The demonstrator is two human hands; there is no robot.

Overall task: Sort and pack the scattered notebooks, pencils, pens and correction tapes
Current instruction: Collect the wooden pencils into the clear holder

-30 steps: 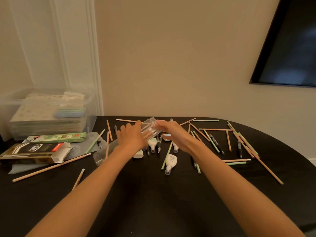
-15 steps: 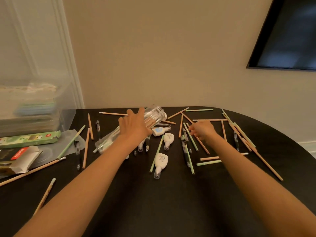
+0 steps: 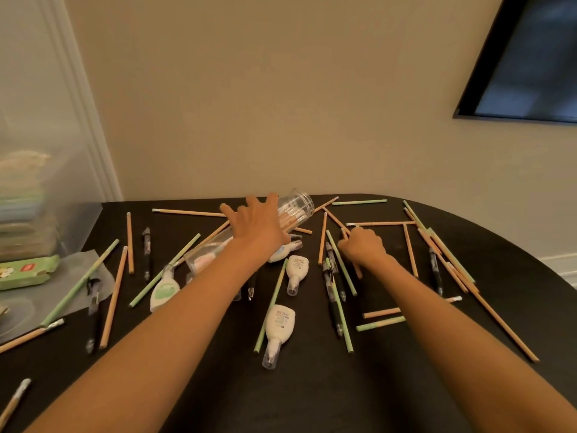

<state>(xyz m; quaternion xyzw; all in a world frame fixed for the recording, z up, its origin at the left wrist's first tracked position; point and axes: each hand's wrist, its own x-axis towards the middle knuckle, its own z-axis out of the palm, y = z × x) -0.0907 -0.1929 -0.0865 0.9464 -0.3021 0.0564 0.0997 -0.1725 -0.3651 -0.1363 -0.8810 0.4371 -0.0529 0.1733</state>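
**Q:** Pencils?
**A:** Tan pencils (image 3: pixel 410 250) and green pencils (image 3: pixel 359 201) lie flat, scattered and crossing on the dark top. More are packed in a clear tube (image 3: pixel 296 207) that lies tilted.
**Q:** And the rest?
**A:** Black pens (image 3: pixel 146 253) lie flat among them. White correction tapes (image 3: pixel 278 323) lie near centre, two with clear caps toward the viewer. Notebooks (image 3: pixel 22 214) are stacked far left, blurred.

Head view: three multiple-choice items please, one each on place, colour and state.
1. The green carton lies: A at the left of the table; B at its right edge; C on the floor.
2. The table is: A white; B black; C red.
3. The clear tube: A stands upright; B lies on its side; C is crushed.
Answers: 1 A, the green carton sits far left; 2 B, the table is black; 3 B, the clear tube lies under the left hand.
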